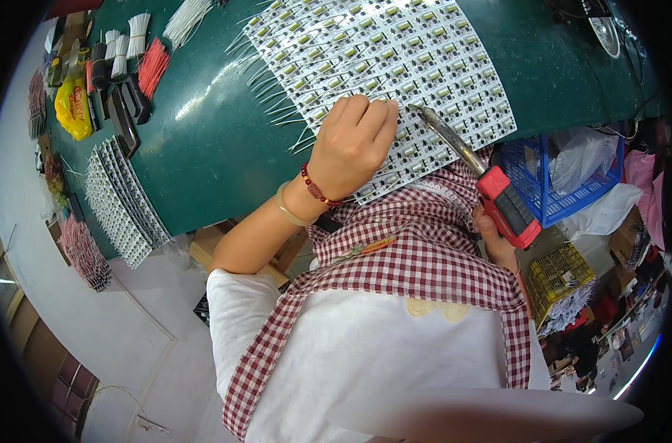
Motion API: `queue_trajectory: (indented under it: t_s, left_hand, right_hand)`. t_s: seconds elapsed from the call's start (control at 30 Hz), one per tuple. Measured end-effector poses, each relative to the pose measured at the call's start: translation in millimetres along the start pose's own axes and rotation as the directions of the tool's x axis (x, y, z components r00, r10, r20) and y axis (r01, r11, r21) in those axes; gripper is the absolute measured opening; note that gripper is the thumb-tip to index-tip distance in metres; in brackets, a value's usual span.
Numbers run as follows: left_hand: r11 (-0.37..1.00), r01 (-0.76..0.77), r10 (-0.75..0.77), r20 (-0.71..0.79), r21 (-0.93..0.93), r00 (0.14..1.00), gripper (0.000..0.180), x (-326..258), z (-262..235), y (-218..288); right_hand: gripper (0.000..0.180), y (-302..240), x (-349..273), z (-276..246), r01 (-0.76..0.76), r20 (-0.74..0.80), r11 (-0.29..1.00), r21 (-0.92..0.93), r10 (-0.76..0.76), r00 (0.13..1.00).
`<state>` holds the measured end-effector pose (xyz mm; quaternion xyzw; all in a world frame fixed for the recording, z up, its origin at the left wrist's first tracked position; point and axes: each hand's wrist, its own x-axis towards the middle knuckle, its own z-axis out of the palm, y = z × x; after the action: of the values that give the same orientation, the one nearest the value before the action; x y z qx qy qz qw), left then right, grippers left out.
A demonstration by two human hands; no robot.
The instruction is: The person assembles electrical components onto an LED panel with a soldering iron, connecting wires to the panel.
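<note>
A large white panel of circuit boards (454, 81) lies on the green table in front of me, carrying rows of small components. Thin white wires (273, 103) stick out past its left side. My left hand (354, 144) rests over the panel's near part with its fingers pressed together; what they pinch is hidden. At the right, my right hand (492, 238) is closed round the red and black handle of a soldering iron (507, 203). The iron's metal barrel slants up and left, its tip close to the panel just right of my left fingers.
On the green table (210, 133), bundles of white wire (138, 35) and red wire (153, 68) lie far left, near a yellow bag (72, 108). Stacked board panels (122, 199) sit at the left edge. A blue crate (564, 184) stands close to the right hand, above a yellow basket (561, 280).
</note>
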<state>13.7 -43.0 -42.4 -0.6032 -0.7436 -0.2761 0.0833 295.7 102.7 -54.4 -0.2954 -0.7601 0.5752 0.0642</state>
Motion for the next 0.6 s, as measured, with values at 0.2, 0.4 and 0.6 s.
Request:
queue_trajectory:
  t_s: [0.2,0.4,0.6]
  left_hand:
    - [1.000,-0.007,0.007,0.012,0.022,1.000,0.028,-0.2,-0.6,-0.1]
    - [1.000,-0.015,0.014,0.018,0.017,1.000,0.028,0.0,-0.3,-0.3]
    - [0.998,-0.030,0.029,0.023,0.046,0.999,0.028,-0.5,-0.2,0.0]
  right_hand:
    - [0.025,1.0,-0.1,-1.5,-0.012,0.016,1.000,-0.002,0.012,1.000]
    - [0.023,-0.4,2.8,0.5,0.018,0.015,0.995,-0.099,-0.016,1.000]
    - [0.023,3.7,-2.3,-0.4,0.033,0.001,0.999,-0.017,-0.033,0.999]
